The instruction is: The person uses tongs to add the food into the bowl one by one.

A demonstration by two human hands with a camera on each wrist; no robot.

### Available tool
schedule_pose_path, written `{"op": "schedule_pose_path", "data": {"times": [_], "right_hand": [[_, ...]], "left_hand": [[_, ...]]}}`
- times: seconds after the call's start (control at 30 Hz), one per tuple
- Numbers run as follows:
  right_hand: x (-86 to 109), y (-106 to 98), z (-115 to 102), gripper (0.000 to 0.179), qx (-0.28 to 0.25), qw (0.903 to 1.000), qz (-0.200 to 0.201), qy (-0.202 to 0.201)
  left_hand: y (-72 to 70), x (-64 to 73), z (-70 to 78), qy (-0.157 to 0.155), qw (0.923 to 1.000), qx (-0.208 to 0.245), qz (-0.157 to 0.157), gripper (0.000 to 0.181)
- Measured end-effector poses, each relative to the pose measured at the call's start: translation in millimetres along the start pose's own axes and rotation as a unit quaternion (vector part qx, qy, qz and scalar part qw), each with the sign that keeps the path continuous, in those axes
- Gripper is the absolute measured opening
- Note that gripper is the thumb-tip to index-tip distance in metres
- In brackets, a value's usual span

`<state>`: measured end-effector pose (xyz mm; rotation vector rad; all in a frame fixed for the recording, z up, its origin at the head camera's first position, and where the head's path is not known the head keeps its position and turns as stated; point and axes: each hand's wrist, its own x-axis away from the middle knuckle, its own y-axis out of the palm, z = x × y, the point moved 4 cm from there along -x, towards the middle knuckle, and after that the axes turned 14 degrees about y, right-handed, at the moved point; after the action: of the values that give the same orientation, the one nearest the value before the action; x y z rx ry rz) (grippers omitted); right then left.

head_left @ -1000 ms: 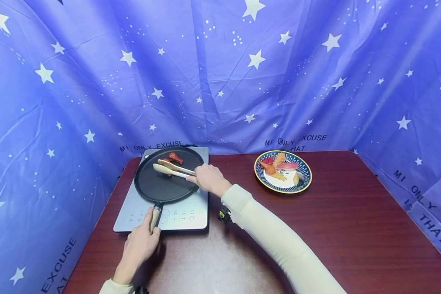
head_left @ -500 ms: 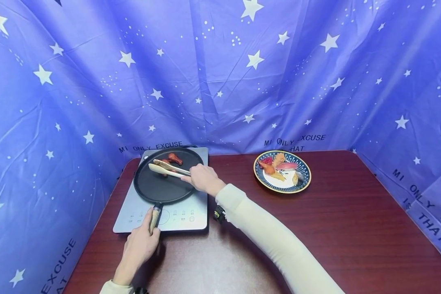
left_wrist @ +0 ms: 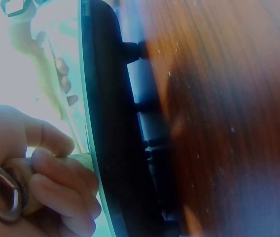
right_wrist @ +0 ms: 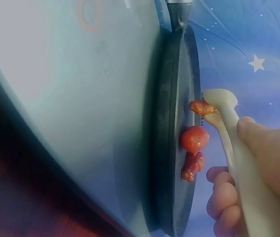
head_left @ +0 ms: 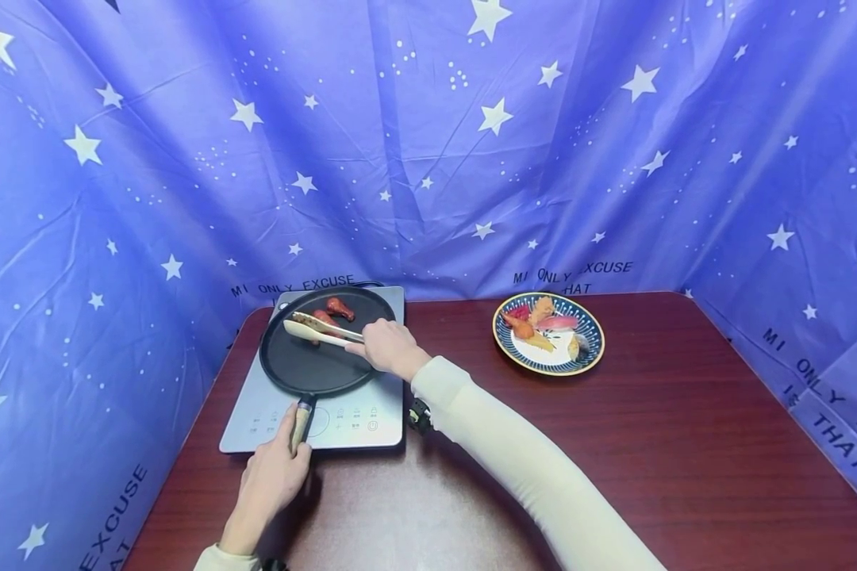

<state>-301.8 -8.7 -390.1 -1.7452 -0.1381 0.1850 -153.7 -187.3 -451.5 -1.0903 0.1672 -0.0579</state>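
Observation:
My left hand point(head_left: 274, 476) grips the wooden handle point(head_left: 300, 423) of a round black frying pan point(head_left: 314, 365); in the left wrist view its fingers point(left_wrist: 63, 190) curl round that handle. My right hand point(head_left: 389, 346) holds cream-coloured tongs point(head_left: 324, 336) over the pan. Between the tongs' tips, in the right wrist view, is a small orange-brown piece of food point(right_wrist: 203, 107). Two glossy red drumsticks lie in the pan: one drumstick point(head_left: 340, 308) toward the far side, the other drumstick point(head_left: 325, 319) partly behind the tongs.
Under the pan sits a silver induction cooker point(head_left: 246, 432) with touch controls along its front. A blue-patterned plate point(head_left: 551, 366) with several food pieces stands at the back right of the dark red wooden table point(head_left: 650, 396). A starry blue curtain point(head_left: 428, 143) hangs close behind.
My right hand has moved left with the tongs and the food piece, so more of the second drumstick shows. My left hand stays on the handle.

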Motion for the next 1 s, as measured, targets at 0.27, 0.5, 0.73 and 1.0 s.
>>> {"op": "schedule_pose_path", "data": {"times": [0.27,0.5,0.73,1.0], "right_hand": [[-2.6,2,-3,0.047,-0.005,0.9999,-0.01,0.008],[-4.1,5,-5,0.047,-0.007,0.9999,-0.01,0.009],[-3.7,5,-4,0.047,-0.021,0.9995,-0.009,0.024],[-3.9,-5,5,0.049,-0.032,0.9986,-0.006,0.042]], "left_hand": [[-0.6,1.1,-0.3,0.0,1.0,0.001,0.003,0.066],[0.0,0.4,-0.2,0.002,1.0,0.001,0.007,0.066],[1.6,1.1,-0.2,0.0,1.0,0.007,0.004,0.066],[-0.9,-0.7,-0.9,0.002,1.0,0.005,0.008,0.066]]}}
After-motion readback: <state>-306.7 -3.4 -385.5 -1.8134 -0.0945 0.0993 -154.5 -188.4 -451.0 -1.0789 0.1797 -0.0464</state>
